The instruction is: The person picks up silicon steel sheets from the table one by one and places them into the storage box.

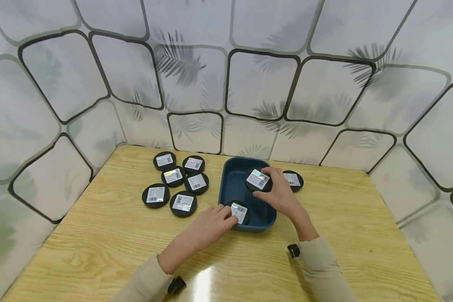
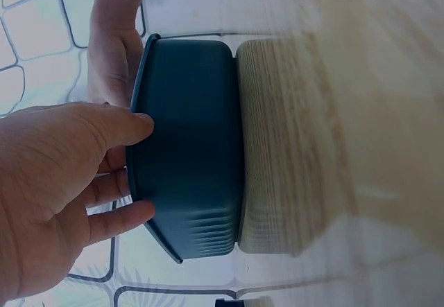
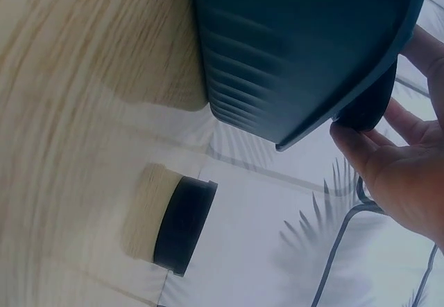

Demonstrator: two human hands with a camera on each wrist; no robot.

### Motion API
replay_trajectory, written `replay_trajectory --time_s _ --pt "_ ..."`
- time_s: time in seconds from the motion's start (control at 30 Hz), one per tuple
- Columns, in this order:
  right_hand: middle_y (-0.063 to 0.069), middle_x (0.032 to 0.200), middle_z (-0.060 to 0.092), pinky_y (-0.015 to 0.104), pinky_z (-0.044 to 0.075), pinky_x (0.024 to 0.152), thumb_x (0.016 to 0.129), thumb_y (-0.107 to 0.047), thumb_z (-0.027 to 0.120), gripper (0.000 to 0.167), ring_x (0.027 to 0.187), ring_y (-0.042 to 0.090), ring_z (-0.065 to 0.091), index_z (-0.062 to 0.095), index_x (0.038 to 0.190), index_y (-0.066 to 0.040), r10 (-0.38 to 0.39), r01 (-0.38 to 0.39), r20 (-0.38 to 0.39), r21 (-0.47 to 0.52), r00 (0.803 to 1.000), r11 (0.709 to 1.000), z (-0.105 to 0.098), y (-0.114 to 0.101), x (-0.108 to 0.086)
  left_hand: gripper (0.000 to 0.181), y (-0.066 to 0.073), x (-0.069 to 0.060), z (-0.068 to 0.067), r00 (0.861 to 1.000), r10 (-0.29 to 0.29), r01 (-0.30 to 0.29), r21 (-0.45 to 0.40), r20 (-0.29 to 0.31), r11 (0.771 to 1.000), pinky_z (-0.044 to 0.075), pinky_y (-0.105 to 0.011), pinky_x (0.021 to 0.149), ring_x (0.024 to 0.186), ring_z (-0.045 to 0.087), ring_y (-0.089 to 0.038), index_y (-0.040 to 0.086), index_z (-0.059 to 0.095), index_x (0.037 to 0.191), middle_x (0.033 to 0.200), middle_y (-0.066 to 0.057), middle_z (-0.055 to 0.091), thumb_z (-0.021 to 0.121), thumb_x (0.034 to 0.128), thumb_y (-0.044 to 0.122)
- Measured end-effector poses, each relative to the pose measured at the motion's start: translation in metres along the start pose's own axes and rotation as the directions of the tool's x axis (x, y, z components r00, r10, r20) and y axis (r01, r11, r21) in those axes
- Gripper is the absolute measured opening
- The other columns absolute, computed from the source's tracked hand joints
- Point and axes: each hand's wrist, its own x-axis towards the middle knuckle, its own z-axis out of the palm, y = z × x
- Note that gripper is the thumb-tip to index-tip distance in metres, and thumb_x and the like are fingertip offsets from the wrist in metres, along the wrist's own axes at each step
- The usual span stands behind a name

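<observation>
Count: nine black round containers (image 1: pixel 183 204), one blue bin (image 1: pixel 224 184), one counter (image 1: pixel 98 239), two hands.
Containers, by position: six to the left of the bin, one to its right, two at the hands, one by the left hand (image 1: pixel 210 225) and one by the right hand (image 1: pixel 281 193). White labels (image 1: pixel 156 194): nine, one per container. Sleeves (image 1: pixel 145 279): two. Small black wrist devices (image 1: pixel 177 285): two, one per arm.

Bright head view here, white glare (image 1: pixel 202 285) on the table (image 1: pixel 98 235) nearer us than the left fingers (image 1: pixel 225 211), a disc (image 1: pixel 257 179) glinting between the right fingers (image 1: pixel 274 171); wrist views run dimmer, bluish, the table blurring.
</observation>
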Motion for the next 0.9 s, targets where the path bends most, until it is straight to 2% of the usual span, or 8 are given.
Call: replay_trajectory --time_s 0.23,0.9 --pt "0.021 0.143 0.041 0.053 0.042 0.098 0.083 -0.021 0.081 0.070 0.119 0.034 0.047 0.044 0.140 -0.004 0.000 0.000 0.000 0.012 1.000 1.000 0.004 0.003 0.004 0.013 0.001 -0.001 -0.001 1.000 -0.009 0.009 -0.007 0.029 1.000 0.049 -0.027 0.072 0.089 0.054 -0.016 0.019 0.064 0.108 0.101 0.000 0.056 0.067 0.0953 0.018" --pt "0.021 0.141 0.043 0.052 0.042 0.099 0.081 -0.020 0.082 0.069 0.117 0.033 0.049 0.046 0.137 -0.004 -0.018 0.018 -0.005 0.002 1.000 1.000 0.014 0.006 0.016 0.013 0.001 -0.002 -0.001 0.999 0.000 -0.001 0.012 0.038 1.000 0.049 -0.027 0.072 0.089 0.054 -0.016 0.018 0.064 0.109 0.101 0.000 0.057 0.065 0.0963 0.019"
